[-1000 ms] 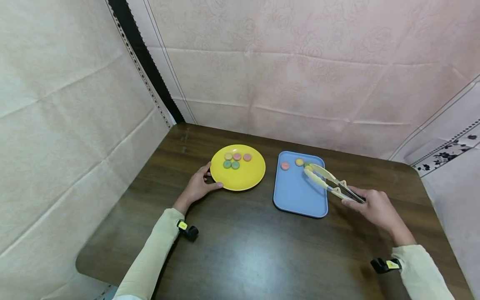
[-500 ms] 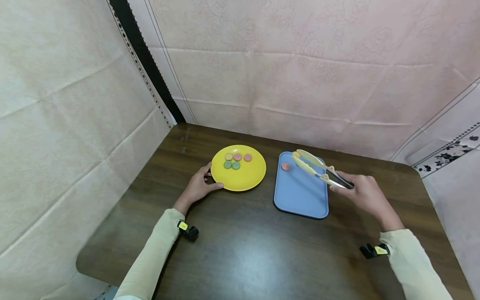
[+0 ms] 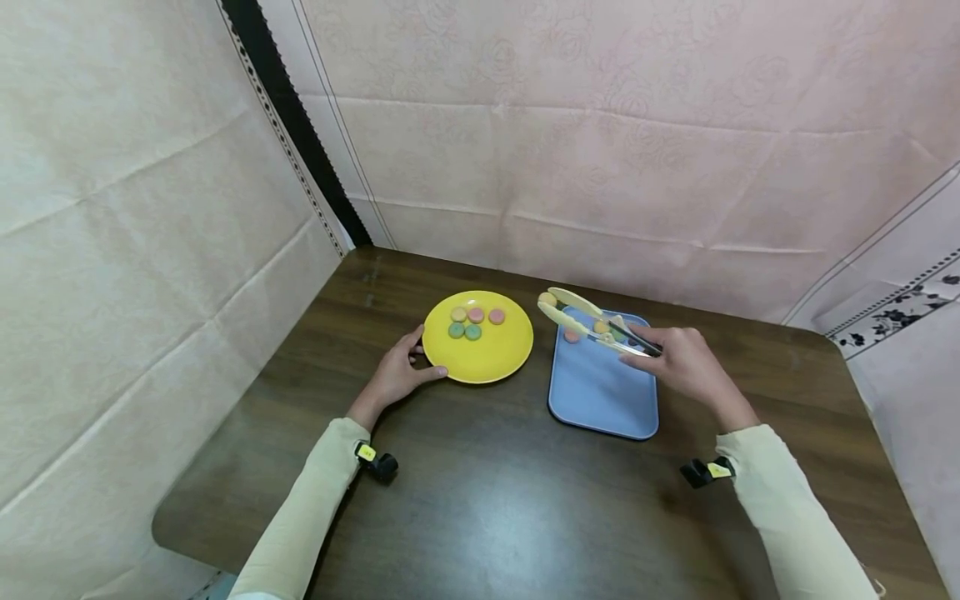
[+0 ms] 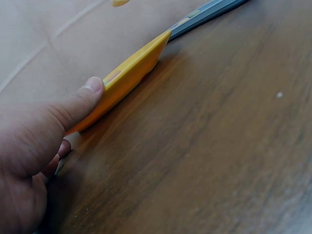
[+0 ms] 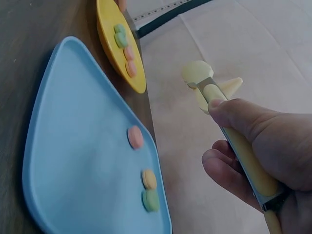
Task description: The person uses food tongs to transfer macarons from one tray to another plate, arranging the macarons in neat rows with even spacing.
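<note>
Right hand [image 3: 678,358] grips cream-and-silver tongs [image 3: 585,305] above the blue rectangular tray [image 3: 603,396]; the tongs hold a round yellow macaron [image 3: 547,298] near the tray's far left corner; left hand [image 3: 396,371] pinches the round yellow plate [image 3: 483,358], left of the tray; three more macarons [image 5: 149,179] lie inside the tray.

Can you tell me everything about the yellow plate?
The yellow plate is round, smooth and shiny, with a raised rim; it might be plastic. It sits flat on the brown table, apart from the blue tray. On it, toward the far side, lie five little macarons: one yellow, two pink, two green. The left hand holds its edge, thumb on the rim.
</note>
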The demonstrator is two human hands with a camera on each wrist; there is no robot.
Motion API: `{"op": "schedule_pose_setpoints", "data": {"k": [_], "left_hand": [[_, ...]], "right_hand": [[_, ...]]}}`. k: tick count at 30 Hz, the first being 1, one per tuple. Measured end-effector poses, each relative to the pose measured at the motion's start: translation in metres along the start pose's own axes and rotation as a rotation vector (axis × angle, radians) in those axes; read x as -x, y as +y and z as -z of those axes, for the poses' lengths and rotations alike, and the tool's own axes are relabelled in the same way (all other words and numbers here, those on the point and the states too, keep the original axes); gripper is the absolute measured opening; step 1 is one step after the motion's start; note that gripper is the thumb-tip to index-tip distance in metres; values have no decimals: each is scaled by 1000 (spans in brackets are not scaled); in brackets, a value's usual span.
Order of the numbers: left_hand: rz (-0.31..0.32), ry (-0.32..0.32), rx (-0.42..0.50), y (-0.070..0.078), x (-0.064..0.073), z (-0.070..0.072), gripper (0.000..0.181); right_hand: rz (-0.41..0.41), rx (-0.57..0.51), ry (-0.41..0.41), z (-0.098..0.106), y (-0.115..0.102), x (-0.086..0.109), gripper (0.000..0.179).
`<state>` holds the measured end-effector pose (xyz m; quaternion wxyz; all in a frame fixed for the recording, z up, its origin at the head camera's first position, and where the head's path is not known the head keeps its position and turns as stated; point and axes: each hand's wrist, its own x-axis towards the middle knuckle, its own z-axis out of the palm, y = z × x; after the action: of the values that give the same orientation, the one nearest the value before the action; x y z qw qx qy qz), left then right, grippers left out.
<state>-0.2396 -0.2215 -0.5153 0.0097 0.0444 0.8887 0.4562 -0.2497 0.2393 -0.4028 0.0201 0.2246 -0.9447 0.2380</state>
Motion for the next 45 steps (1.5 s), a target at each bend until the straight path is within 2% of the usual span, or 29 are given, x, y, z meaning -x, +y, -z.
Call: {"op": "schedule_pose_setpoints", "data": {"k": [19, 32, 45], "left_hand": [[9, -11, 0, 0, 0, 2, 105], [17, -8, -2, -1, -1, 1, 104], [17, -6, -3, 0, -1, 0, 105]], "right_hand": [[148, -5, -57, -44, -23, -35, 57], [153, -49, -82, -69, -24, -42, 56], [126, -77, -121, -74, -24, -43, 55]]}}
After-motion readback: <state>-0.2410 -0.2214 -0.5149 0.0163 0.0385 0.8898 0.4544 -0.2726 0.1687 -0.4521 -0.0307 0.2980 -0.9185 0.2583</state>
